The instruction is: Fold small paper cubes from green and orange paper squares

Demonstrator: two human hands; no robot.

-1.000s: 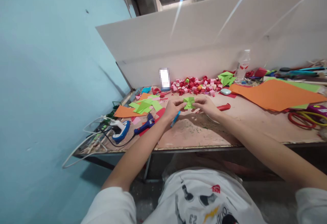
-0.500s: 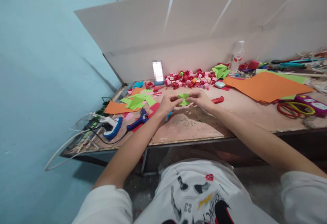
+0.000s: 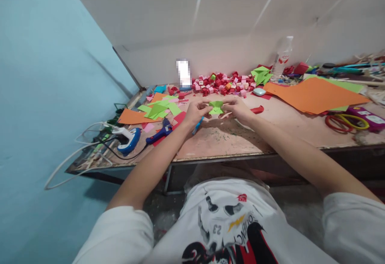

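Observation:
A small piece of folded green paper [image 3: 215, 108] is stretched between my two hands, just above the middle of the table. My left hand [image 3: 196, 112] pinches its left edge between thumb and fingers. On the opposite edge, my right hand [image 3: 238, 110] grips it the same way. Creases cross the paper and its middle looks dented. Below my left hand lies a blue pen-like tool [image 3: 197, 126], partly covered. A red-handled tool [image 3: 257, 110], perhaps a cutter, sticks out beyond my right hand, its other end hidden.
Small red and pink folded cubes [image 3: 222, 84] are heaped against the back board, beside a phone [image 3: 183, 73]. Leftward are green paper sheets [image 3: 159, 109], a blue glue gun [image 3: 159, 133] and a power strip [image 3: 129, 141]. Orange paper [image 3: 315, 95] and a bottle [image 3: 282, 59] stand rightward.
Both hands still hold the green paper, which now looks spread a little wider. The whole view has shifted slightly, so the table appears higher in the picture.

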